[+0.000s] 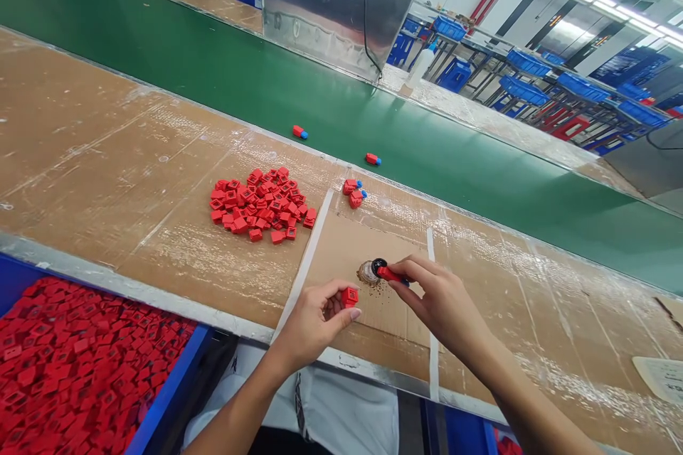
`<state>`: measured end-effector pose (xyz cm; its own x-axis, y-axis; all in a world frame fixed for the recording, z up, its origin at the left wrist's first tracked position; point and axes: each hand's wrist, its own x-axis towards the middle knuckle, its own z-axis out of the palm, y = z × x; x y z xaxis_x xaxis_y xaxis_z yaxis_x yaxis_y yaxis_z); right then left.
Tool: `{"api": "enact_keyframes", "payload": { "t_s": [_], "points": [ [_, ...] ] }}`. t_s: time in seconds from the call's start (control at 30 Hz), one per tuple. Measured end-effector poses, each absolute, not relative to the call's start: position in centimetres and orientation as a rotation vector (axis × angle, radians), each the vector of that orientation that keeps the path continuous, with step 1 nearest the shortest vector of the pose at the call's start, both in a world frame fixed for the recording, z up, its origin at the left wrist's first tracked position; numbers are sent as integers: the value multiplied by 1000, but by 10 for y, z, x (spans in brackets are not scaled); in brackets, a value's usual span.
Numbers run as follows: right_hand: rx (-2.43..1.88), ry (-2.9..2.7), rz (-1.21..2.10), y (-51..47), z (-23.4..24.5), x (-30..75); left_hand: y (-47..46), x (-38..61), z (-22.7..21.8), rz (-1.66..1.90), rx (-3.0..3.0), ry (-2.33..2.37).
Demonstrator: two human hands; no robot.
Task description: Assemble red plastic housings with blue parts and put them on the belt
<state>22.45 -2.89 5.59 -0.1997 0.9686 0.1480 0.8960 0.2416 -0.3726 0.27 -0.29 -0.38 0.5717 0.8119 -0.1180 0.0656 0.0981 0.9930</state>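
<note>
Pinched between the fingers of my left hand [314, 320] is a small red plastic block [349, 296] with a square opening in its face. My right hand [442, 291] grips a red piece [390, 274], and a bit of blue shows under the fingers. The tip of that piece meets a small round black-rimmed thing [378, 266], beside a whitish round patch [367, 271] with brown specks on the cardboard sheet [341, 249]. Whether the tip is inside the black rim or only touching it, I cannot tell. Two red pieces with blue ends [354, 193] lie just beyond.
Left of my hands, a pile of red blocks [261, 202] covers part of the cardboard-topped bench [176, 227]. Two red-and-blue pieces rest on the green conveyor belt [213, 71]. At lower left stands a blue bin [176, 377] full of red blocks. A metal panel [325, 7] rises behind the belt.
</note>
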Motion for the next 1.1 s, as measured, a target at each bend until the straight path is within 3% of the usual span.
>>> {"api": "enact_keyframes", "payload": {
  "t_s": [1.1],
  "points": [
    [-1712,-1938,182,-31,63,226,-5,3,-4,682,1378,831]
  ]
}}
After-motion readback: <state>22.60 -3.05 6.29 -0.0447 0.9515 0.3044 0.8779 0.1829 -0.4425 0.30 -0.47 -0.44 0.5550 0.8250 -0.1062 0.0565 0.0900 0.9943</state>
